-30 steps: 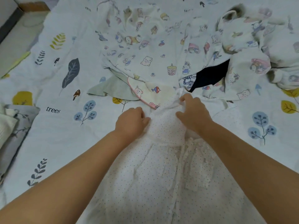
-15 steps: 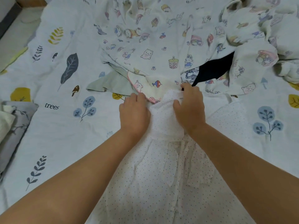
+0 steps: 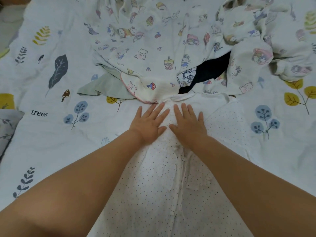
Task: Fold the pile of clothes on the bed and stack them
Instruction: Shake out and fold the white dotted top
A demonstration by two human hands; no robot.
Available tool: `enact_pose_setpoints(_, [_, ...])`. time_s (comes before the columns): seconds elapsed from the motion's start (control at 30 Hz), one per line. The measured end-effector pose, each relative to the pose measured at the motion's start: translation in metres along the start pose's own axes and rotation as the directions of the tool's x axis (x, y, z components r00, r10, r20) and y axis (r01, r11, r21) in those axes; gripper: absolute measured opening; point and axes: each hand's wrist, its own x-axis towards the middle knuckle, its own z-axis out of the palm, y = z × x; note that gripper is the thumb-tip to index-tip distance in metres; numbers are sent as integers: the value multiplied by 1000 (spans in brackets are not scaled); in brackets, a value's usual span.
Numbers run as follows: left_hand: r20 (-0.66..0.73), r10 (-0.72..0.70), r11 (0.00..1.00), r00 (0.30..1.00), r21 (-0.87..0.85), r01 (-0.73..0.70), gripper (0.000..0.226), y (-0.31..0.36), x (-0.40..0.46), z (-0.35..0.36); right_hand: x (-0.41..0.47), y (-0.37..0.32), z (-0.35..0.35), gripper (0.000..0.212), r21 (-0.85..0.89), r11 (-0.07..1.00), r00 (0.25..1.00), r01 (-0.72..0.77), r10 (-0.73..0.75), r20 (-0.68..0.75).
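White dotted cotton lies flat under both hands. The left hand (image 3: 148, 123) and the right hand (image 3: 187, 123) rest side by side, palms down, fingers straight and slightly spread, gripping nothing. They press on the narrow upper part of the dotted garment (image 3: 153, 194). Judged from the flat palms, the purpose is to smooth the cloth and hold a fold or crease in place, not to lift it.

The garment runs from the hands back toward the person, widening between the forearms, with a gathered, tie-like strip (image 3: 182, 161) along its middle. One dotted panel (image 3: 225, 120) spreads to the right of the right hand, lying flat on the bed. It is probably a sleeve or side not yet folded in; which, cannot be told.

Just beyond the fingertips, touching the garment's top edge, sits the unfolded pile of clothes (image 3: 150, 53): cartoon-print white cloth on top, a pink-edged piece (image 3: 136, 86) at its near edge, a pale green item (image 3: 102, 86) poking out at the left, and a dark navy item (image 3: 210, 69) partly buried. More crumpled print cloth (image 3: 253, 53) lies at the upper right.

All rests on the leaf-printed bed sheet (image 3: 51, 134). A grey patterned fabric (image 3: 8, 124) shows at the left edge; whether it is a finished stack cannot be told.

Assessment: first folds are in hand, and most of the pile remains unfolded.
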Motion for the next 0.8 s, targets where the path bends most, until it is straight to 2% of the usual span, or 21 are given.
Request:
enact_pose_setpoints(0.07, [-118,-5,975,993,-221,-21,57,-1,-8,-11,-11,4,-9,62,70,997,995,32,-26,-98])
enact_pose_setpoints(0.13, [-284,-107,907,953,-420,-24,44,-5,-21,-21,-29,7,-17,58,152,987,971,57,-20,-237])
enact_pose_setpoints(0.2, [-325,-208,867,923,-498,19,38,-9,-38,-25,-51,10,-18,53,243,968,951,61,17,-308])
enact_pose_setpoints(0.3, [-233,-278,849,932,-514,124,33,-16,-65,-16,-83,15,-5,49,287,958,944,25,72,-322])
enact_pose_setpoints(0.43, [-92,-334,823,938,-513,243,37,-21,-104,-2,-124,20,15,48,330,942,954,-64,155,-258])
enact_pose_setpoints(0.6, [-51,-406,776,913,-547,314,45,-18,-149,8,-183,25,38,49,367,902,923,-228,321,-215])
enact_pose_setpoints(0.73, [28,-425,768,905,-518,377,46,-18,-180,18,-231,29,56,52,371,845,858,-387,477,-191])
enact_pose_setpoints(0.8, [30,-441,766,897,-508,394,33,-21,-195,26,-253,32,66,55,390,790,793,-473,575,-203])
